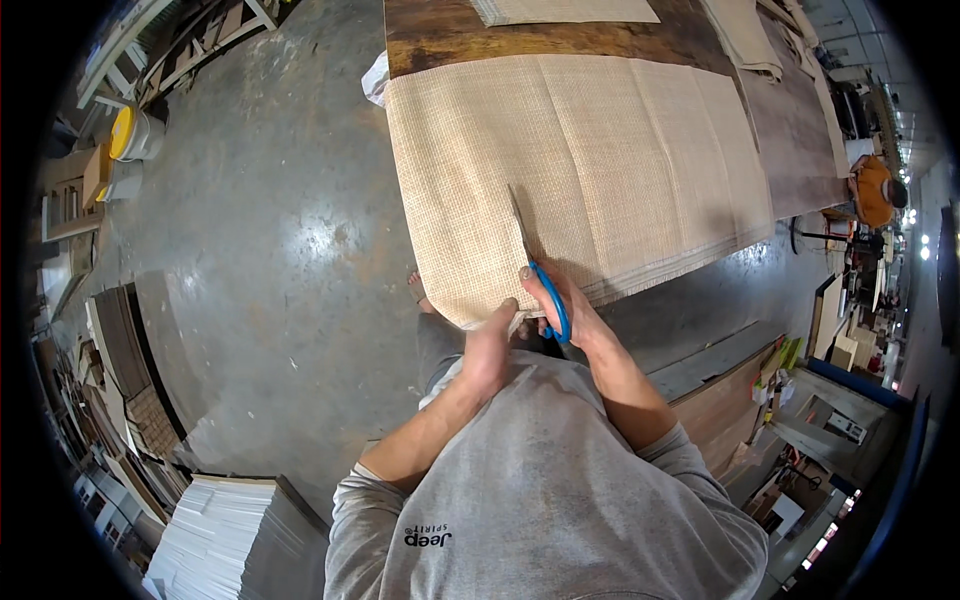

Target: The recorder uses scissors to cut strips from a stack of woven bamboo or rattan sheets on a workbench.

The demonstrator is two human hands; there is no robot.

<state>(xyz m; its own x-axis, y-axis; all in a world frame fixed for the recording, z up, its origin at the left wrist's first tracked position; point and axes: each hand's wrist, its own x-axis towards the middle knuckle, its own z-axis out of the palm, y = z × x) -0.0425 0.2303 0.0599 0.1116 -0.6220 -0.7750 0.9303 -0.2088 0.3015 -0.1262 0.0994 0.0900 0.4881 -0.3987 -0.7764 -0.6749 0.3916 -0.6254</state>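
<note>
Blue-handled scissors point(562, 320) sit gripped in my right hand point(570, 298), blades along burlap point(610, 170) on the table point(540, 42); my left hand point(488, 352) pinches the burlap's near edge. Cutting seems the step; the next snip likely needs tautness.

2 forearms point(425, 427) (bare) converge; left hand point(487, 352) pinches, right hand point(577, 312) is curled.

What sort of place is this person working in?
Probably a workshop or small factory: coarse woven cloth covers much of a long brown worktable, a thick stack of white sheets stands at lower left, and the grey floor is bare.
</note>
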